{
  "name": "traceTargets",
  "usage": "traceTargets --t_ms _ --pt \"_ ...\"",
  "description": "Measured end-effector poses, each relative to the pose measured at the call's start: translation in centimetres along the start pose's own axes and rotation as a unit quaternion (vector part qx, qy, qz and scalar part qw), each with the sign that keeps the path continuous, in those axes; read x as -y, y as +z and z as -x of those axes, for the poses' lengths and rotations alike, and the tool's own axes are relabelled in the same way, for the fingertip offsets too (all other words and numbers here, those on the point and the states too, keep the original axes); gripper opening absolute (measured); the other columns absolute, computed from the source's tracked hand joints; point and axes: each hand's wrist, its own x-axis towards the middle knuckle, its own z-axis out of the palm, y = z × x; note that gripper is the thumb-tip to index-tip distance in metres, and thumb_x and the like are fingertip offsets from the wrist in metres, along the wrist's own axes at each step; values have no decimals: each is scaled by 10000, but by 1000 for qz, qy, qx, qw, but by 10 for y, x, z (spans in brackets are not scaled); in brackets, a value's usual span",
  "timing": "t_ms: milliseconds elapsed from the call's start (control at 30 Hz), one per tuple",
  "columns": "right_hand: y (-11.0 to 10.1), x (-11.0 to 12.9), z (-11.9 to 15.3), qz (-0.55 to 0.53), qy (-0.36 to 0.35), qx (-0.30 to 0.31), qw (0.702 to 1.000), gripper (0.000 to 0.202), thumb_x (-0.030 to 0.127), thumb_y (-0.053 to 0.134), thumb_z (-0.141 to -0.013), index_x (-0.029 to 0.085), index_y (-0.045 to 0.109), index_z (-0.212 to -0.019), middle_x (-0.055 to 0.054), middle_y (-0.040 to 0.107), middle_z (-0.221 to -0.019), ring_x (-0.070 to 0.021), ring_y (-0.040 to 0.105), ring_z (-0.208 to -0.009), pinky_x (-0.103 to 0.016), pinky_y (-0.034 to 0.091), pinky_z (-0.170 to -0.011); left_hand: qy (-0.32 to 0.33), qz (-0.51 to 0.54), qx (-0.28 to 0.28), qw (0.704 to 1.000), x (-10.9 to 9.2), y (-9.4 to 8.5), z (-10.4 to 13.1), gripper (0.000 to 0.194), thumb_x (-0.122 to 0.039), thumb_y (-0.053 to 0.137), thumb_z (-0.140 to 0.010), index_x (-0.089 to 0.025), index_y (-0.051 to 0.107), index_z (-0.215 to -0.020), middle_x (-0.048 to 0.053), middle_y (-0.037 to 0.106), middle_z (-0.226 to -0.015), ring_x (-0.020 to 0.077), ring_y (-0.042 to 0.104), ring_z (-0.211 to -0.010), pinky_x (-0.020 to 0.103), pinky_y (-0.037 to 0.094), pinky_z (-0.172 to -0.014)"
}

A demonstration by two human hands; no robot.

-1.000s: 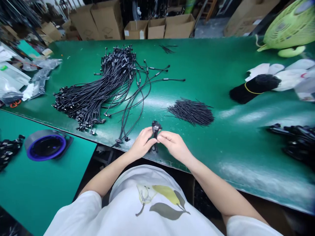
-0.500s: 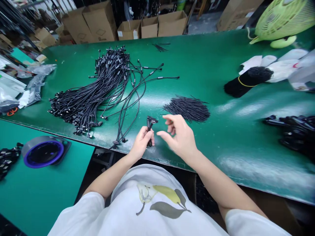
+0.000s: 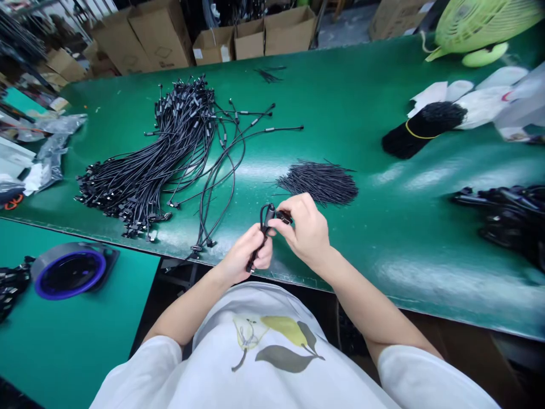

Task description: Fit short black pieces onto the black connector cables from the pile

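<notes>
Gripping the folded black cable (image 3: pixel 267 220) with curled fingers, the left hand (image 3: pixel 251 250) holds it above the near edge of the glossy green table (image 3: pixel 366 238), while the right hand (image 3: pixel 309 230) pinches the cable's upper part near a dark connector. The heap of thin black ties (image 3: pixel 319 182) lies just beyond the right hand; the large pile of black connector-ended cables (image 3: pixel 170 153) lies farther to the left.
</notes>
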Motion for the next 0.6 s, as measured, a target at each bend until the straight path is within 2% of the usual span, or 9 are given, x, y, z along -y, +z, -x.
traceTargets --t_ms 67,133,267,367,467,533,600 --pt "-3 1 -2 -9 19 10 1000 423 547 338 -984 195 532 -854 -63 532 -820 -171 508 -743 -279 416 -649 -19 12 -22 999 0 4 0 377 -514 603 -862 -155 528 -948 -79 393 -588 22 326 -402 144 266 -404" --pt "-5 1 -2 16 31 15 999 443 577 361 -966 199 524 -803 -62 521 -813 -170 503 -730 -284 415 -651 -31 7 -48 998 0 7 -1 401 -528 624 -842 -140 546 -908 -66 399 -613 20 338 -420 137 255 -393" --pt "-5 1 0 3 37 4 999 437 580 365 -961 197 531 -834 -74 540 -848 -178 526 -764 -292 437 -678 -11 -2 -88 996 1 11 -1 411 -553 595 -852 -146 546 -886 -80 373 -583 10 262 -376 129 193 -346" --pt "-1 4 1 -91 59 -18 994 377 552 387 -966 200 517 -930 -87 570 -929 -186 563 -829 -305 468 -710 -27 -12 -74 997 -1 11 0 420 -562 604 -840 -148 534 -833 -104 304 -524 6 188 -351 124 165 -332" --pt "2 10 1 -247 124 10 961 314 487 382 -991 216 459 -1129 -80 603 -1053 -157 615 -815 -303 503 -714 -67 -10 -33 997 -4 9 2 437 -583 598 -833 -157 510 -785 -117 256 -491 9 137 -338 128 148 -317" --pt "4 13 1 -302 164 36 938 274 440 353 -1008 225 475 -1126 -38 637 -951 -133 628 -740 -283 506 -695 -96 -7 -9 995 -5 10 3 458 -611 584 -828 -159 515 -803 -109 289 -496 15 170 -334 134 166 -314" --pt "4 15 2 -289 187 27 939 288 432 350 -1009 218 542 -994 -6 626 -786 -126 616 -674 -267 494 -666 -103 -18 -6 995 -4 11 4 490 -641 571 -819 -153 536 -858 -92 352 -526 23 238 -346 140 206 -325"
